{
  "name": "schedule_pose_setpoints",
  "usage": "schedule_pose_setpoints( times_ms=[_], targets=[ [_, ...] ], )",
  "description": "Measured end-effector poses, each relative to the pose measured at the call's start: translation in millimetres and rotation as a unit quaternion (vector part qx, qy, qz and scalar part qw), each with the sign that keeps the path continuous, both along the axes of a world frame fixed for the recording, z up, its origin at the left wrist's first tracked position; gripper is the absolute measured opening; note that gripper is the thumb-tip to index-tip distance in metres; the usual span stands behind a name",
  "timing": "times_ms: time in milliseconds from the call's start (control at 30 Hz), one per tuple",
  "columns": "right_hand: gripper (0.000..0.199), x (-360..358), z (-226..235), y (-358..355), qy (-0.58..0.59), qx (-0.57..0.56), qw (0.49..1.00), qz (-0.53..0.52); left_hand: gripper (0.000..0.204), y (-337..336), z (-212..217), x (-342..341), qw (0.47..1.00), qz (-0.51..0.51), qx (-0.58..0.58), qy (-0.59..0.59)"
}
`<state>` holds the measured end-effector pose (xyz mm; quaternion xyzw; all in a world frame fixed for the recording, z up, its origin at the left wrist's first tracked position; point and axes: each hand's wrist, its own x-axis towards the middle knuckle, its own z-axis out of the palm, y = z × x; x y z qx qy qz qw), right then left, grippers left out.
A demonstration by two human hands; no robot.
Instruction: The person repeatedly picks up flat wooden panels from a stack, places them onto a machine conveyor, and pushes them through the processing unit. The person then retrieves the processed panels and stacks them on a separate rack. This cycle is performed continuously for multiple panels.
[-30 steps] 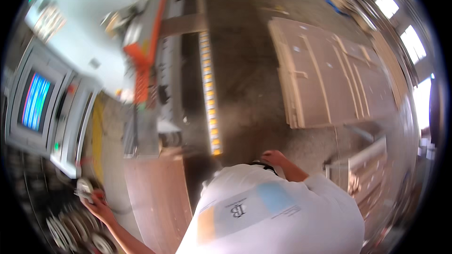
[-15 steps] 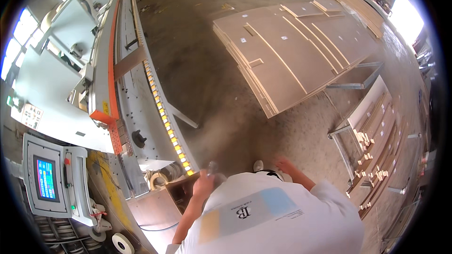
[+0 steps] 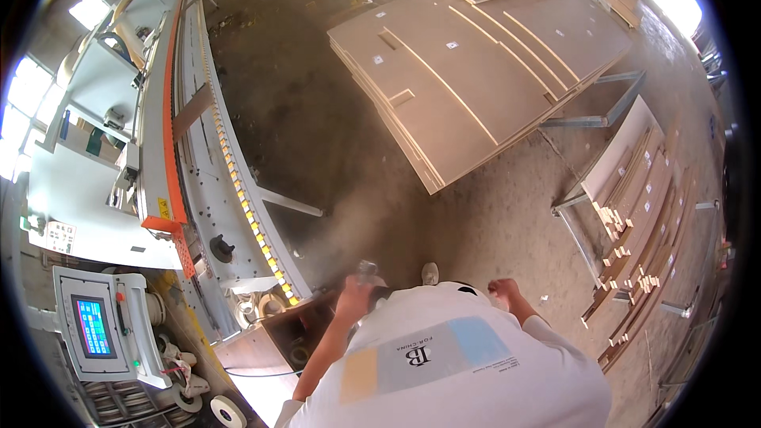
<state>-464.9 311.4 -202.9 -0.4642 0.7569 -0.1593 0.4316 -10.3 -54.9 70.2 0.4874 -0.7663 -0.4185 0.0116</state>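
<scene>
My left hand is closed round a small see-through thing, which looks like a clear plastic bottle. It is held in front of my body, near the front end of the long machine's conveyor with its row of yellow and white pads. My right hand hangs at my right side over the floor. Its fingers are curled in, and nothing shows in them. Close by my left forearm stands an open-topped brown box.
A control panel with a lit screen stands at lower left. A brown board lies across the conveyor. Ahead right, a wide stack of brown panels rests on a metal frame. Narrow boards lean on a rack farther right.
The view has turned slightly, and the panel stack now sits farther left in it. My right hand has drawn its fingers in. The clear bottle remains in my left hand.
</scene>
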Motion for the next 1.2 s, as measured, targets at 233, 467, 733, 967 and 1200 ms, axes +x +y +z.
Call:
schedule_pose_setpoints(
  times_ms=[233,467,733,967,1200],
  targets=[
    [0.04,-11,165,-227,-0.328,-0.098,0.805,-0.484,0.049,-8,61,-23,0.974,-0.094,0.141,-0.148],
    [0.036,-53,211,-308,-0.403,-0.191,0.732,-0.516,0.049,-29,60,-36,0.967,-0.163,0.144,-0.13],
    [0.039,-51,196,-297,-0.365,-0.193,0.76,-0.502,0.047,-35,41,-42,0.979,-0.134,0.104,-0.114],
    [0.039,-21,109,-215,-0.095,-0.052,0.938,-0.328,0.049,-48,102,-140,0.998,-0.04,0.014,-0.056],
    [0.028,1,76,-98,-0.265,0.041,0.855,-0.443,0.043,-47,121,-205,0.995,-0.097,0.005,-0.033]
  ],
)
